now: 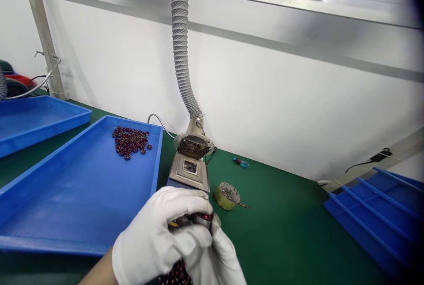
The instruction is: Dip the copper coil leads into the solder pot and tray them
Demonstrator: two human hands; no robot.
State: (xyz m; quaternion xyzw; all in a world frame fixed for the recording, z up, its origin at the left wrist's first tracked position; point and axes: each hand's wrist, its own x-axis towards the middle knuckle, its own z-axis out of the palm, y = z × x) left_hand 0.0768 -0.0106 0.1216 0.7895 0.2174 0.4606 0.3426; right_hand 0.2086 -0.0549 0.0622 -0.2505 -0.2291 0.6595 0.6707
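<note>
Both my hands wear white gloves and are together at the bottom centre. My left hand is curled around small round parts wound with dark red wire; one wound coil shows between its fingers and thumb. From the right, my right hand presses its fingertips against that coil's end; its other fingers are partly hidden. Beneath my left hand, more dark red wound coils show at the bottom edge. Just beyond my hands stands a metal-topped box with a square opening, which looks like a solder pot.
A blue tray on the left holds a cluster of wound coils. A ribbed exhaust hose ends in a hood over the box. Right of it are a round tin, small blue cutters and stacked blue trays.
</note>
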